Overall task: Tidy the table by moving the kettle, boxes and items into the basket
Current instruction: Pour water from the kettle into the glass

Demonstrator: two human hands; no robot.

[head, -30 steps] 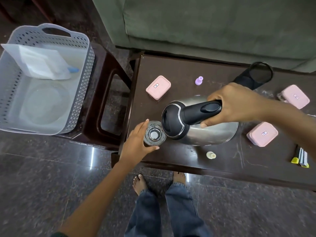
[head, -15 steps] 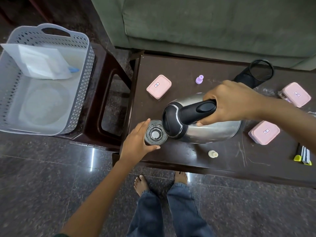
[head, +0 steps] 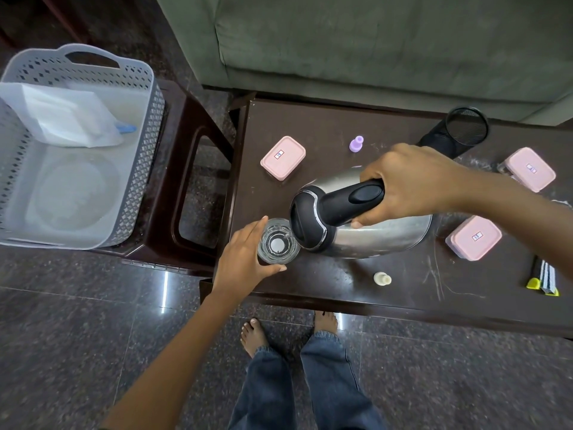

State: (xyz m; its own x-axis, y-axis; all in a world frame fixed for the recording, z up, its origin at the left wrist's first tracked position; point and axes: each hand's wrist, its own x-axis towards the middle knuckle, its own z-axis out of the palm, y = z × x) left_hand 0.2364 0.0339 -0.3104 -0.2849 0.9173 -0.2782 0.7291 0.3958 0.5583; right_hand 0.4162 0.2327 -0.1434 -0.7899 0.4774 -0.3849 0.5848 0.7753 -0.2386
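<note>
My right hand (head: 412, 181) grips the black handle of a steel kettle (head: 372, 240), which is tilted left with its spout over a clear glass (head: 277, 241). A thin stream of water runs into the glass. My left hand (head: 245, 259) wraps around the glass near the dark table's (head: 325, 125) front left corner. Three pink lidded boxes lie on the table: one at the back left (head: 282, 157), one at the far right (head: 529, 169), one at the right front (head: 473, 238). The grey basket (head: 136, 169) stands on a stool to the left.
A black mesh pen holder (head: 455, 131) lies on its side at the back right. A purple cap (head: 356, 143) and a cream cap (head: 382, 279) sit on the table, pens (head: 543, 278) at the right edge. White bags (head: 66, 119) lie in the basket. A green sofa (head: 372, 41) stands behind.
The kettle has tipped further toward the glass and water now pours in. My left hand has kept hold of the glass in the same spot.
</note>
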